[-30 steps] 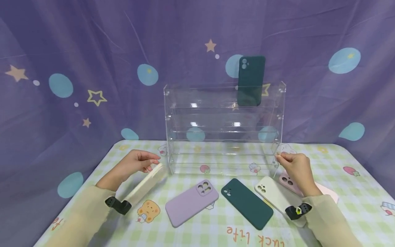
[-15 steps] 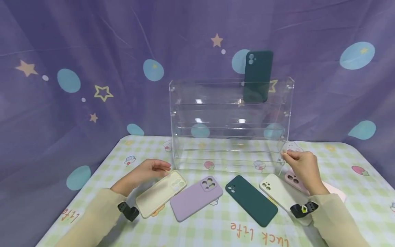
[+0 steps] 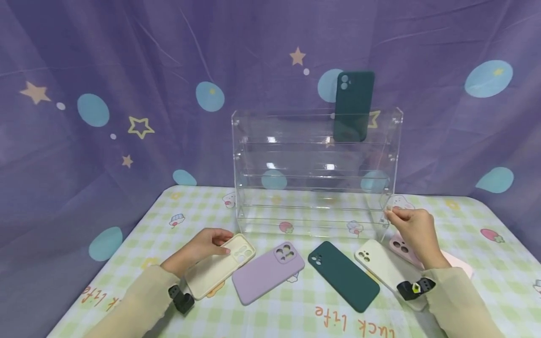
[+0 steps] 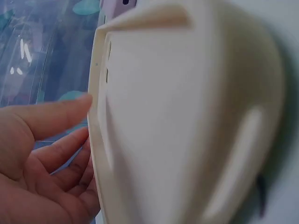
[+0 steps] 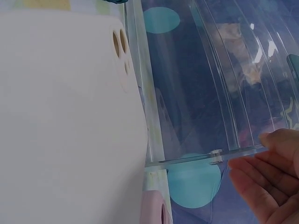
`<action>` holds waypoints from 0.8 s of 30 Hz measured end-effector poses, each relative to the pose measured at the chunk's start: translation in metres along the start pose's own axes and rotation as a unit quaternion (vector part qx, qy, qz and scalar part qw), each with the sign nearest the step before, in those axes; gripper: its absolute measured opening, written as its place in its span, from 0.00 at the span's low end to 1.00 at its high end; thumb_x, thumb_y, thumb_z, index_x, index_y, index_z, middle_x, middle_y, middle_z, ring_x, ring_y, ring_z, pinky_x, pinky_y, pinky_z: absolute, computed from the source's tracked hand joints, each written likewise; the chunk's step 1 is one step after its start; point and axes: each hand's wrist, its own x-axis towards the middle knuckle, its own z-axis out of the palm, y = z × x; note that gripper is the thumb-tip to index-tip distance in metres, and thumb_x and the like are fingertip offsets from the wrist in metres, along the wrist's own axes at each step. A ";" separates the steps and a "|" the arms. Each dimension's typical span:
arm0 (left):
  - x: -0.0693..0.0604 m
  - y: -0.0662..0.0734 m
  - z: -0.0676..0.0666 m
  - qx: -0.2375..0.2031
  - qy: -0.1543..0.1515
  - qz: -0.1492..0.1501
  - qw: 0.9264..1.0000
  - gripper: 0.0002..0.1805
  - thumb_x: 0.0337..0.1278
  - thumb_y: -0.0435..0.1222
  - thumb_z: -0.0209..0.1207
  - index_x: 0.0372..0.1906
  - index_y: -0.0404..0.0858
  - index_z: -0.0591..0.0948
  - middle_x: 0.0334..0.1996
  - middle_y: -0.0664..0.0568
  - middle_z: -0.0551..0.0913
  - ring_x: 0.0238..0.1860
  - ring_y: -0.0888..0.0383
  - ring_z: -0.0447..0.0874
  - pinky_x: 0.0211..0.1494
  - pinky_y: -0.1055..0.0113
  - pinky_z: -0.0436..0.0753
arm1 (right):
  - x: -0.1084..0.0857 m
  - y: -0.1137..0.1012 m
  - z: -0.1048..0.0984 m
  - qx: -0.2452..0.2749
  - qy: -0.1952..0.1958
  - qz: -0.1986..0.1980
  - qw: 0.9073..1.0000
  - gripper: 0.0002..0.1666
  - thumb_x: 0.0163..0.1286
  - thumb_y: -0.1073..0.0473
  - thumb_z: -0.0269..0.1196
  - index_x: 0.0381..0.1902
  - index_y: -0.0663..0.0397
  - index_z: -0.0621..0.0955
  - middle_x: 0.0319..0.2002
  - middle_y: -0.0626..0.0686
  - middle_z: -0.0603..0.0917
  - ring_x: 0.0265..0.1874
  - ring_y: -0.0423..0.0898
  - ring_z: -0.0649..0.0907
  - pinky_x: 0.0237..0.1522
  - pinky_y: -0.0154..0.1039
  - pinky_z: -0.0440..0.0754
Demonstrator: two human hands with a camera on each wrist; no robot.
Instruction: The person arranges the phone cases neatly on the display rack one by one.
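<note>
My left hand [image 3: 205, 246] is at the top edge of a cream phone case [image 3: 216, 273], which lies on the table with its hollow inside up. Its thumb is over the rim and the fingers curl behind the edge. In the left wrist view the cream case [image 4: 154, 116] fills the middle, the fingers' ends hidden behind its rim. My right hand [image 3: 416, 232] pinches the right side panel of a clear acrylic display rack [image 3: 314, 157]. In the right wrist view, thumb and fingers of the right hand [image 5: 271, 175] straddle that panel's edge.
A dark green phone case [image 3: 354, 105] stands in the rack's top tier at the right. On the checked tablecloth [image 3: 198, 213] lie a lilac case [image 3: 266, 277], another green case [image 3: 343, 277], a white case [image 3: 386, 265] and a pink case [image 3: 456, 263], partly behind my right arm.
The cream phone case went from tilted up on edge to lying flat. My left hand then lowered to its top edge, thumb over the rim. My right hand stays at the rack's side.
</note>
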 end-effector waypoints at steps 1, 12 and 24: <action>0.000 0.000 0.001 0.006 0.009 -0.003 1.000 0.23 0.46 0.25 0.66 0.51 0.22 0.77 0.44 0.38 0.82 0.41 0.53 0.79 0.42 0.68 0.78 | 0.000 0.000 0.000 0.001 -0.001 0.002 1.000 0.19 0.67 0.55 0.61 0.43 0.68 0.83 0.43 0.65 0.82 0.17 0.36 0.71 0.13 0.33 0.63; 0.000 0.000 -0.001 0.056 0.046 -0.017 0.997 0.11 0.48 0.22 0.61 0.40 0.26 0.83 0.31 0.46 0.84 0.33 0.58 0.79 0.36 0.70 0.78 | -0.001 0.001 0.002 0.005 0.000 0.001 1.000 0.18 0.67 0.55 0.62 0.43 0.68 0.83 0.42 0.65 0.83 0.19 0.35 0.72 0.14 0.32 0.64; -0.003 0.012 -0.026 0.049 0.038 0.005 0.998 0.12 0.58 0.28 0.58 0.46 0.27 0.80 0.36 0.43 0.84 0.36 0.56 0.80 0.36 0.69 0.78 | 0.001 0.002 0.001 -0.005 0.008 -0.006 1.000 0.17 0.66 0.56 0.62 0.42 0.68 0.83 0.42 0.64 0.83 0.39 0.56 0.84 0.21 0.23 0.68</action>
